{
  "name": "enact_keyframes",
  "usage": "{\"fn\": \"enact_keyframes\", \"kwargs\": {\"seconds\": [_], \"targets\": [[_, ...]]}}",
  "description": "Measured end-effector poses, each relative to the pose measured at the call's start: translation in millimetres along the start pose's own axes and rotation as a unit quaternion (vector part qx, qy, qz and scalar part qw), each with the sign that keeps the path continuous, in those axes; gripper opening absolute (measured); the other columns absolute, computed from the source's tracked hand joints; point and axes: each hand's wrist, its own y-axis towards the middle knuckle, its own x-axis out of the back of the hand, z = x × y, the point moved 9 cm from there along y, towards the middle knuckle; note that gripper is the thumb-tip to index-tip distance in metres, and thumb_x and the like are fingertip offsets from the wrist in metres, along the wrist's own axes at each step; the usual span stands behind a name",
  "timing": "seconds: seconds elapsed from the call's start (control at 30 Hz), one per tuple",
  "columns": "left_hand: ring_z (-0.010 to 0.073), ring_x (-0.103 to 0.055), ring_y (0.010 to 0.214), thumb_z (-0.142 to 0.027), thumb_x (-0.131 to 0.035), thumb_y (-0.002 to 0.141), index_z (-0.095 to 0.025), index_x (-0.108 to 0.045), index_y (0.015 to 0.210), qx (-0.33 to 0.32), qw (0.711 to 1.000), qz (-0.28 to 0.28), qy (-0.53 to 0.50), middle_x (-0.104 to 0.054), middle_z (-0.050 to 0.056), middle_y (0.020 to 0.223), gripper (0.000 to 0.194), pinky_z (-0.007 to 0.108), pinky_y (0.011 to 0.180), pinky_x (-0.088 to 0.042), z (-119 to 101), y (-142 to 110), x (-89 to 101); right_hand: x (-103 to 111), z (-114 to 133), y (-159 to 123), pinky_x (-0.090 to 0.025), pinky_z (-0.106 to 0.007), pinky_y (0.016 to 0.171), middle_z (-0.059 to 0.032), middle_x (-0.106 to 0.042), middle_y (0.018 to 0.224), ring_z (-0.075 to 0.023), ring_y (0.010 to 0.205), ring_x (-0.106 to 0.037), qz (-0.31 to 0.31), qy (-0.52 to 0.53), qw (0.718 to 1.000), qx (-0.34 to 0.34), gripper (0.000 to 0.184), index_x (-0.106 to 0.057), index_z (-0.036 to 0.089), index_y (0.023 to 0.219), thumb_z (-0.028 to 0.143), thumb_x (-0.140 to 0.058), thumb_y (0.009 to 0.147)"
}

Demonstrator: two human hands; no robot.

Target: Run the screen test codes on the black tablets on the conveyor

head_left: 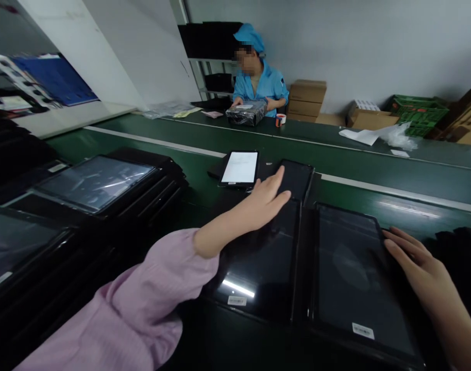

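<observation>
My left hand [266,201] reaches forward with its fingers apart, over the near edge of a dark tablet [296,178]; whether it touches the screen I cannot tell. Beneath my left forearm lies a larger dark tablet [258,268] with a barcode label near its lower edge. My right hand [417,260] rests along the right edge of another dark tablet [349,268], fingers stretched out against its side. A smaller tablet with a lit white screen [240,167] lies just beyond my left hand, on a black item.
Stacks of dark tablets [96,180] stand at the left. Across the green bench [374,185] a co-worker in blue [274,85] holds a plastic-wrapped package [248,113]. Plastic wrap [400,135], cardboard boxes [307,98] and a green crate [417,113] are at the back right. Black items [457,252] lie beyond my right hand.
</observation>
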Motion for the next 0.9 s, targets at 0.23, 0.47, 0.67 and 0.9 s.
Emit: {"fn": "enact_keyframes", "kwargs": {"seconds": [0.23, 0.47, 0.67, 0.9], "targets": [[0.0332, -0.027, 0.172, -0.07, -0.046, 0.103, -0.028, -0.026, 0.179, 0.166, 0.966, -0.106, -0.169, -0.036, 0.007, 0.184, 0.088, 0.055, 0.14, -0.022, 100, -110, 12.7, 10, -34, -17, -0.049, -0.068, 0.121, -0.0085, -0.063, 0.161, -0.0489, 0.149, -0.056, -0.004, -0.024, 0.999, -0.031, 0.083, -0.084, 0.035, 0.109, 0.097, -0.064, 0.059], [0.0348, -0.034, 0.17, -0.066, -0.053, 0.103, -0.029, -0.035, 0.175, 0.151, 0.963, -0.119, -0.191, -0.044, 0.009, 0.18, 0.083, 0.055, 0.136, -0.034, 115, -121, -8.7, 7, -43, -22, -0.063, -0.068, 0.095, -0.0107, -0.063, 0.16, -0.0492, 0.148, -0.057, -0.013, -0.111, 0.992, 0.064, 0.079, -0.081, 0.036, 0.124, 0.095, -0.053, 0.078], [0.0419, -0.035, 0.168, -0.06, -0.061, 0.099, -0.031, -0.031, 0.177, 0.133, 0.976, -0.067, -0.157, -0.034, 0.011, 0.185, 0.088, 0.06, 0.124, -0.05, 114, -117, -7.8, 17, -22, -71, -0.038, -0.078, 0.13, 0.0047, -0.06, 0.162, -0.0423, 0.162, -0.042, -0.027, -0.081, 0.975, 0.208, 0.035, -0.078, 0.052, 0.124, 0.065, -0.065, 0.095], [0.0443, -0.043, 0.163, -0.062, -0.062, 0.093, -0.021, -0.046, 0.169, 0.165, 0.964, -0.187, -0.091, -0.048, 0.017, 0.176, 0.088, 0.063, 0.132, -0.04, 126, -91, 6.2, 16, 0, -97, -0.031, -0.079, 0.133, 0.0124, -0.062, 0.158, -0.0436, 0.161, -0.04, 0.029, -0.015, 0.972, 0.231, 0.024, -0.084, 0.06, 0.099, 0.051, -0.062, 0.098]]}}
